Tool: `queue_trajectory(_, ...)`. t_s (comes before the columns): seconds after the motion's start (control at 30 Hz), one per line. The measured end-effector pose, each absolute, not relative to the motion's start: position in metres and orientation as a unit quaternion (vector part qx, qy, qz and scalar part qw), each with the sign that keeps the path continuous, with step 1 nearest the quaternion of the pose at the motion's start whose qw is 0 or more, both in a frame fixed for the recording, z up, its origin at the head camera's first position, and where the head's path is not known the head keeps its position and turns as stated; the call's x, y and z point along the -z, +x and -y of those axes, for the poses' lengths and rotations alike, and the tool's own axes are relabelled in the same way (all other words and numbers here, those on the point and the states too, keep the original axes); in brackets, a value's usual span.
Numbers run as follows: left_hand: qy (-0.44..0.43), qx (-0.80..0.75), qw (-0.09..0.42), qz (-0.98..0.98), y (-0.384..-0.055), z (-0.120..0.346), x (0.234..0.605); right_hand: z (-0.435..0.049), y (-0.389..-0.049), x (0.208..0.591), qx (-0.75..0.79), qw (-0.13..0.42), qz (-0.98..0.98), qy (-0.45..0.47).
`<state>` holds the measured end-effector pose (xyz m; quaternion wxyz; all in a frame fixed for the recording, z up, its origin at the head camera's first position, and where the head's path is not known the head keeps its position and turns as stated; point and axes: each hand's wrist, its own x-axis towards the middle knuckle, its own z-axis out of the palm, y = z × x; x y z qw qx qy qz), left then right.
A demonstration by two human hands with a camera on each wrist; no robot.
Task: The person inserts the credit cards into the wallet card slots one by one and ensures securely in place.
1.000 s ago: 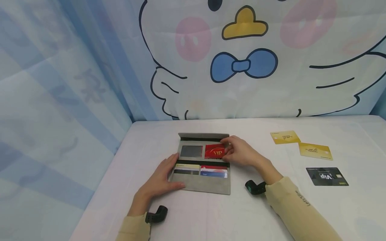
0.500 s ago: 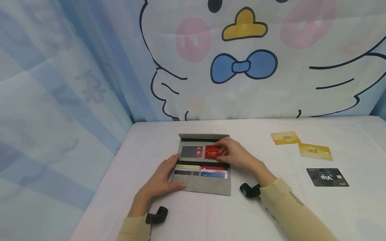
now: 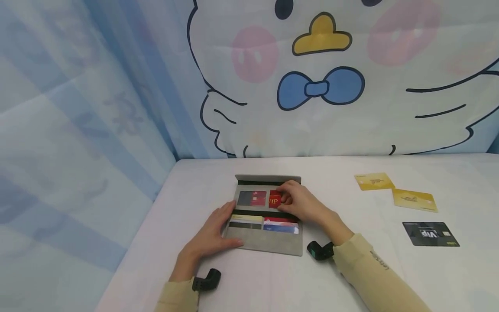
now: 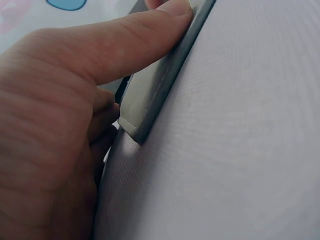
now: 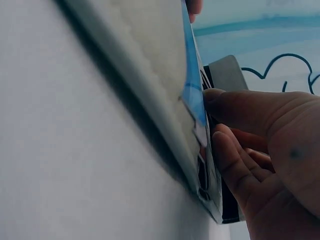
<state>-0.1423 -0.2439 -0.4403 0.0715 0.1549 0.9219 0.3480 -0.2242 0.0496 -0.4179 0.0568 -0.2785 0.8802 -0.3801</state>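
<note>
A grey card wallet point(image 3: 269, 245) lies unfolded on the white table, with two windows in its upper panel. My right hand point(image 3: 302, 201) pinches a red VIP card point(image 3: 274, 199) near the right edge of that panel. Part of the red shows through the right window, and more red fills the right half of the left window. My left hand point(image 3: 212, 229) rests along the wallet's left edge, fingers extended, thumb lying over the lower panel. In the right wrist view, thumb and fingertips point(image 5: 214, 96) meet close against the wallet's side; the card itself is mostly hidden there.
Several cards sit in the lower panel's pockets, among them a yellow-topped card point(image 3: 246, 218) and a red, white and blue one point(image 3: 280, 225). Right of the wallet lie a gold card point(image 3: 374, 181), a second gold card point(image 3: 415, 199) and a black VIP card point(image 3: 430, 234).
My right hand has moved left with the red VIP card, so red has appeared in the left window and less of the card shows at right. My left hand has stayed on the wallet.
</note>
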Motion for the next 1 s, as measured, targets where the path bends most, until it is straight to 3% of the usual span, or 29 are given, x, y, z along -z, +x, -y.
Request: queue_trajectory(1.0,0.169,-0.335,0.063,-0.925,-0.143,0.245,0.439,-0.034,-0.225,0.414,0.313,0.035,-0.896,-0.312)
